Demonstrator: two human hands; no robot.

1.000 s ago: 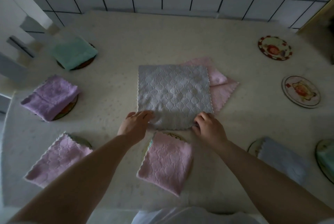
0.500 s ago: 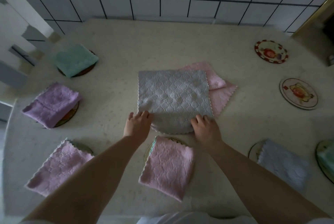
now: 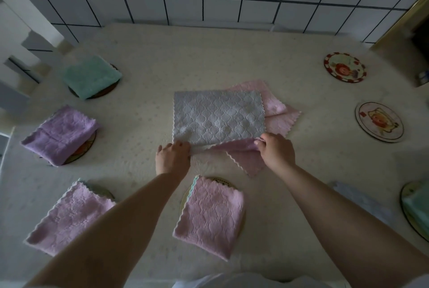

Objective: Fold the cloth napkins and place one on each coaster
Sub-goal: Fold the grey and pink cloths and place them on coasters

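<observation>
Both hands, left (image 3: 172,157) and right (image 3: 276,151), pinch the grey napkin's (image 3: 218,117) near edge; the cloth lies just beyond the fingers.

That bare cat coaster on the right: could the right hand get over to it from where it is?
Probably yes. The table between the right hand and the cat coaster is bare, with nothing standing in the way. But its fingers are pinching the grey napkin, so it would carry that along or let go.
</observation>
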